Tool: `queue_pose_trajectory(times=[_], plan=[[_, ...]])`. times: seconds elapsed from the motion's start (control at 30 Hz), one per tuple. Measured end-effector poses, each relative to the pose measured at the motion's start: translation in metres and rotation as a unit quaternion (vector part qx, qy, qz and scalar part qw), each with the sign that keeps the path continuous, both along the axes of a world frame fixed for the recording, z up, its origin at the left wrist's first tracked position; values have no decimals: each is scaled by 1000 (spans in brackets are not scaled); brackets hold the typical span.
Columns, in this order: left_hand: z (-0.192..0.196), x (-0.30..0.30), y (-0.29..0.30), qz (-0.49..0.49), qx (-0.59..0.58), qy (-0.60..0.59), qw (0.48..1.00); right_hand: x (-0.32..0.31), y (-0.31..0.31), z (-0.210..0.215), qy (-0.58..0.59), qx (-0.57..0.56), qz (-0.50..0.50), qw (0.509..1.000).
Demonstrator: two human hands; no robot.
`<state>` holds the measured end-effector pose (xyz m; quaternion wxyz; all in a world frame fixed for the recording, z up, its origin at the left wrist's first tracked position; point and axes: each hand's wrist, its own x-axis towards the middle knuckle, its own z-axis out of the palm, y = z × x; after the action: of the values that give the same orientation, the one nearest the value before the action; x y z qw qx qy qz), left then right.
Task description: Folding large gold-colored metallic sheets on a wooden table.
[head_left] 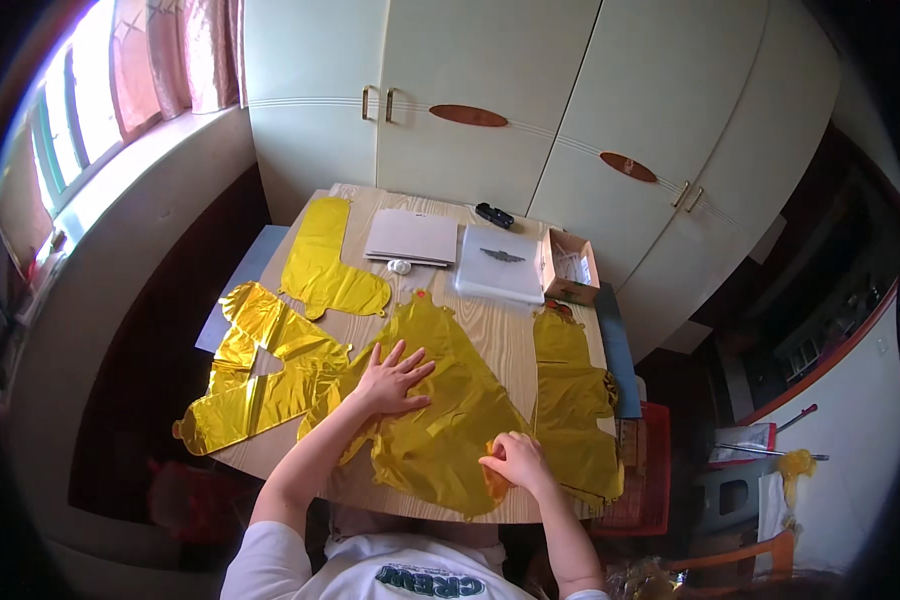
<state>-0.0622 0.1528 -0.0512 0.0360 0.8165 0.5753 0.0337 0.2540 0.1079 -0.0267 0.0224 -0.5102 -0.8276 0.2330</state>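
Observation:
A large, flat gold foil balloon point(455, 400) is spread over the middle of the table. My left hand point(392, 380) lies on its upper left part, palm down with the fingers spread. At its lower right edge, my right hand point(516, 462) is closed in a pinch on the foil, where a small orange-toned fold shows under the fingertips. To the left sits a crumpled, letter-shaped gold foil balloon point(240, 415), partly touching the middle one. An L-shaped gold foil balloon point(315, 262) lies flat at the far left. More flat gold foil point(575, 430) covers the table's right side.
Along the back of the wooden table point(370, 205) are a stack of grey sheets point(410, 237), a small white roll point(399, 267), a translucent plastic box point(500, 265), a black object point(494, 215) and an open wooden box point(571, 265). A red crate point(655, 470) stands beside the table.

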Motion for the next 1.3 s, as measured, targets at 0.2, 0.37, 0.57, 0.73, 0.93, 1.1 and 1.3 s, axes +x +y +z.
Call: queue_pose_trajectory(times=[0.2, 0.37, 0.57, 0.73, 0.93, 1.1, 1.3], plan=[[0, 0, -1, -12, 7, -1, 1000, 4, 4, -20, 62, 207, 77, 973], [4, 5, -3, -19, -1, -7, 1000, 8, 2, -29, -1, 144, 64, 988], [2, 4, -2, -19, 4, -8, 1000, 12, 4, -24, -45, 140, 65, 987], [1, 4, -1, -17, 2, 0, 1000, 12, 4, -24, -50, 133, 61, 988], [-3, 0, -1, -15, 3, -4, 1000, 8, 4, -22, -17, 171, 58, 983], [6, -27, 31, 44, 29, -51, 997, -17, 24, 4, 89, 235, 61, 966], [11, -97, 94, 91, 150, -41, 984, -88, 68, 7, 180, 207, 151, 950]])
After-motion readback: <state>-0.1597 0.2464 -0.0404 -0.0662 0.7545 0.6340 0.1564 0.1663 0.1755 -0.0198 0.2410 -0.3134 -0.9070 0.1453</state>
